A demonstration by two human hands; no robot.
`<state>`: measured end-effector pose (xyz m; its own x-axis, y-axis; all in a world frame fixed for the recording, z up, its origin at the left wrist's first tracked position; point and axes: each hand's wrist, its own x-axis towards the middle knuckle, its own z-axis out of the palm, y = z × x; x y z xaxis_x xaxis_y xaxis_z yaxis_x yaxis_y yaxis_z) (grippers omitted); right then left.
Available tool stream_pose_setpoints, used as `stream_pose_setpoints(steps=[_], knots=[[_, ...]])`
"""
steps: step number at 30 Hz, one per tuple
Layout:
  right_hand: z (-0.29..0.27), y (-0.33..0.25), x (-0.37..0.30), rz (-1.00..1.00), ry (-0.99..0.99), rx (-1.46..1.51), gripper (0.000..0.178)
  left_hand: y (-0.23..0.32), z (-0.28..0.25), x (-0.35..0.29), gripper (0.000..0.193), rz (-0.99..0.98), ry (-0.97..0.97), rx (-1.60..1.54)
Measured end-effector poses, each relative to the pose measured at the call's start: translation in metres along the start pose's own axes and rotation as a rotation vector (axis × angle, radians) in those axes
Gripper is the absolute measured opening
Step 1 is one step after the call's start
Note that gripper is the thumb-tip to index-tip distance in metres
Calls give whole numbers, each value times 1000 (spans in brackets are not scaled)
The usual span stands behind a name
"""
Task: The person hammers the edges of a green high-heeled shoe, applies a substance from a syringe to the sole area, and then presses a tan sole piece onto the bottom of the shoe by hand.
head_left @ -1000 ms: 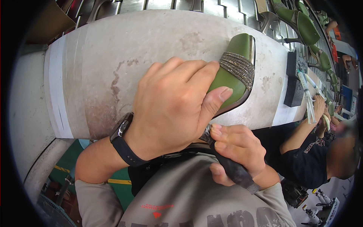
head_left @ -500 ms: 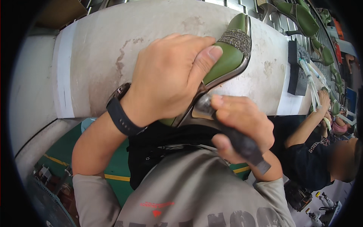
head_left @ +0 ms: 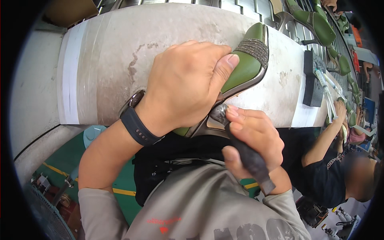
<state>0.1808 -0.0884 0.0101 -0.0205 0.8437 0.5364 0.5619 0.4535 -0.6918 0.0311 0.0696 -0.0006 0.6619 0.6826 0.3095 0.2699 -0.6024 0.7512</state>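
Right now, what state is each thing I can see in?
Left hand: closed on the green shoe
Green shoe: held, toe pointing away from the person
Right hand: closed around the dark tool
Dark tool: rounded end at the shoe's heel area, contact unclear
Wristwatch: strapped on the left wrist
Black block: lying on the pale work surface
Syringes: beside the black block
Other green shoes: resting on the slatted conveyor

Dressed in a grey-brown shirt [head_left: 188,196] at the lower middle of the frame, with loose sleeves [head_left: 100,210] of the same colour, ending near the elbows. Bears on the front a small red print [head_left: 163,230] and, along the bottom edge, large dark lettering [head_left: 256,233]. Wears behind the left hand [head_left: 184,82] a black watch [head_left: 138,127] with perforated strap. Shows also black clothing [head_left: 180,150] around the centre.
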Motion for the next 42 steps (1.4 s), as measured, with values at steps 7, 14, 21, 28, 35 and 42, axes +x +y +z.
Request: stream_pose_setpoints(steps=[7, 14, 21, 28, 35, 42], knots=[[-32, 5, 18, 272, -57, 196, 33, 5, -8, 4, 44, -17, -130, 15], [-58, 14, 13, 388, 236, 297, 30, 17, 7, 39, 102, 36, -311, 114], [-73, 27, 27, 331, 68, 231, 29, 29, 10, 44, 98, 6, -328, 157], [-102, 33, 76, 747, -116, 408, 24, 21, 6, 47, 100, -5, -335, 98], [-91, 67, 101, 588, 113, 395, 16, 37, 7, 49, 100, -18, -398, 192], [-66, 143, 104, 831, 273, 559, 21, 28, -8, 52, 102, -45, -388, 138]])
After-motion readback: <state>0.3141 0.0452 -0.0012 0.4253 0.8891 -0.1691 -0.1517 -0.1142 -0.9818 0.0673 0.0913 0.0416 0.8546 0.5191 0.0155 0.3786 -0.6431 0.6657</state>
